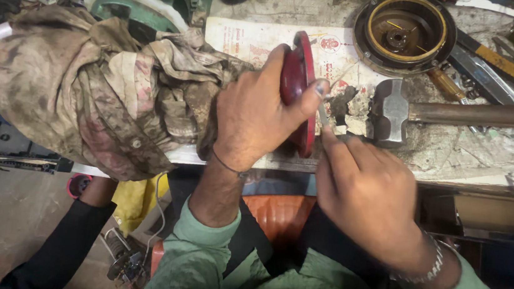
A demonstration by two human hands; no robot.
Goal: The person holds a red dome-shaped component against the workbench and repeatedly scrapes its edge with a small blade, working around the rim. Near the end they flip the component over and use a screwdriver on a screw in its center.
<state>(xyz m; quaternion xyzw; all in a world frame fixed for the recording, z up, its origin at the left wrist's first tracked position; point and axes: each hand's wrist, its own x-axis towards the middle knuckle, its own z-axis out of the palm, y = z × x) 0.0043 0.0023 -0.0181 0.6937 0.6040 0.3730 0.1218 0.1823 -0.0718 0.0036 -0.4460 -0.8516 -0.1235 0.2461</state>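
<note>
We are gripping the red disc-shaped cover (298, 85) upright on the workbench edge (468, 174) with our left hand (253, 116) while our right hand (366, 189) is pinching a thin metal tool (324, 115) against its rim (seemingly prying, needing steady pressure).

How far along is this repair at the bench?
Done: a round black housing lies open on the bench. In hand: the left hand holds a red disc-shaped part on edge while the right hand works a thin tool against it. The hammer lies unused.
</note>
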